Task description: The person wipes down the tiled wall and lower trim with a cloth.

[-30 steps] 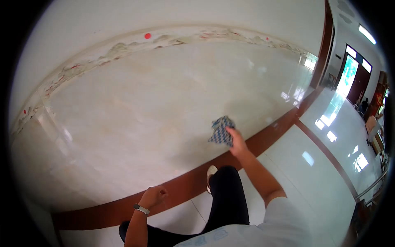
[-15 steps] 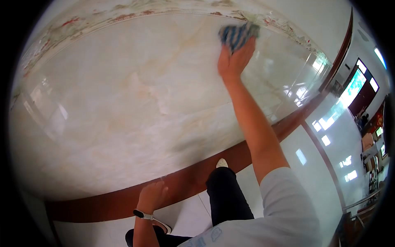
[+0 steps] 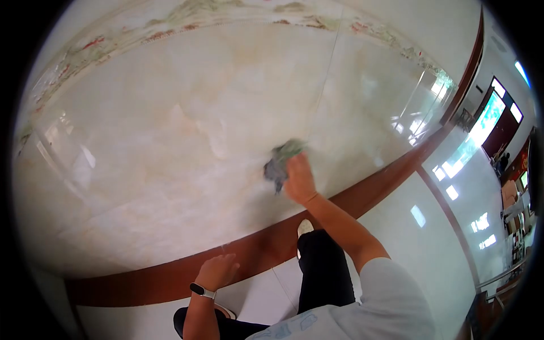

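My right hand (image 3: 300, 178) presses a crumpled cleaning cloth (image 3: 277, 165) against the glossy marble-patterned wall (image 3: 170, 141), low down, not far above the brown baseboard. Motion blurs the cloth, which looks grey-green. My left hand (image 3: 218, 271) hangs in front of the baseboard (image 3: 141, 283), holding nothing, its fingers loosely extended. A smart band (image 3: 202, 290) with a dark face and pale strap is on the left wrist.
A decorative border (image 3: 187, 22) runs across the upper wall. My white shoe (image 3: 305, 228) is close to the baseboard on pale floor tiles (image 3: 272, 286). To the right are a bright doorway (image 3: 492, 119) and furniture (image 3: 510, 195) at the room's edge.
My right hand has swept the cloth down the wall, from just below the decorative border to low near the baseboard. The left hand has shifted slightly, its fingers straighter.
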`<state>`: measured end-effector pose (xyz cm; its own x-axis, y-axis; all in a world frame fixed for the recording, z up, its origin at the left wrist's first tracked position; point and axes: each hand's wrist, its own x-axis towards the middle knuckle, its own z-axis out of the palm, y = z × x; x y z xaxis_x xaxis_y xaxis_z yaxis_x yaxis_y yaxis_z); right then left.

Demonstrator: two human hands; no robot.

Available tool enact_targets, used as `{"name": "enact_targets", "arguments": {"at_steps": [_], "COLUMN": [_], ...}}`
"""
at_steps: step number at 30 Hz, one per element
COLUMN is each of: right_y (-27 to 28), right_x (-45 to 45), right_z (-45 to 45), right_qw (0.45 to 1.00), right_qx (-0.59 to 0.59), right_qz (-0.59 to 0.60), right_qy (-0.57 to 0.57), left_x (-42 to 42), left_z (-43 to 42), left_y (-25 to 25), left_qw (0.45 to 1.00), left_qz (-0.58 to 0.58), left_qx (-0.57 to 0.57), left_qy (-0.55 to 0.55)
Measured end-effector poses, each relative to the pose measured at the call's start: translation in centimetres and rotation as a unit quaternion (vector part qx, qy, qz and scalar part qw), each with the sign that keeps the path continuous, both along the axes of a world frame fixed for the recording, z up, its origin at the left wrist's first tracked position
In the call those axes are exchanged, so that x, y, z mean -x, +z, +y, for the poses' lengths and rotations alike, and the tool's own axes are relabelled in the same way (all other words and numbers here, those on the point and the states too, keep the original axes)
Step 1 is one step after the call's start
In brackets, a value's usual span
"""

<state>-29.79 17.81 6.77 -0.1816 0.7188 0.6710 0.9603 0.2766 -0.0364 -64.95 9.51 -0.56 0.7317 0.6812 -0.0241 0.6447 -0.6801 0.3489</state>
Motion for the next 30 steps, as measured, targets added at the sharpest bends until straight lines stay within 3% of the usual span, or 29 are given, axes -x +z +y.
{"name": "enact_targets", "arguments": {"at_steps": [2,4,5,8,10,11,15,20,23,26,28,30], "right_y": [4.3,11.4,15.0,25.4,29.4,30.7,32.4,32.4,31.3,31.0,31.4,30.4], "right_x": [-2.5,-5.5,-6.9,-7.9,-4.7,-1.8,11.8,19.4,23.5,23.1,20.1,14.5], "right_z": [2.0,3.6,4.5,7.3,9.5,10.3,11.0,9.7,8.5,7.8,8.2,9.0], "right_qw": [0.979,0.943,0.92,0.87,0.856,0.855,0.86,0.883,0.892,0.896,0.884,0.894], "right_qx": [-0.139,-0.281,-0.363,-0.432,-0.436,-0.467,-0.509,-0.455,-0.396,-0.371,-0.377,-0.366], "right_qz": [0.105,0.152,0.12,0.238,0.264,0.209,0.006,0.015,-0.066,-0.125,-0.2,-0.157], "right_qy": [-0.103,-0.089,-0.084,-0.023,-0.085,-0.083,0.036,0.112,0.207,0.209,0.192,0.207], "left_x": [-0.6,-0.5,-0.4,0.1,0.8,0.8,1.5,0.5,-0.7,-1.7,-1.3,-0.5], "left_z": [-0.1,0.6,1.2,1.6,1.7,1.8,1.8,2.2,2.5,2.8,3.2,3.0], "left_y": [1.2,0.5,0.3,2.0,2.4,2.7,3.0,2.0,1.9,1.2,-0.7,-1.9], "left_qw": [0.999,0.999,0.999,0.995,0.992,0.99,0.989,0.992,0.995,0.993,0.994,0.994], "left_qz": [-0.022,-0.037,-0.046,-0.06,-0.053,-0.051,-0.035,-0.044,-0.032,-0.082,-0.034,-0.005], "left_qx": [0.014,0.012,0.009,0.006,0.015,0.022,0.04,0.034,0.024,0.062,0.075,0.08], "left_qy": [0.019,0.024,0.026,0.083,0.115,0.129,0.135,0.117,0.088,0.064,0.068,0.07]}}
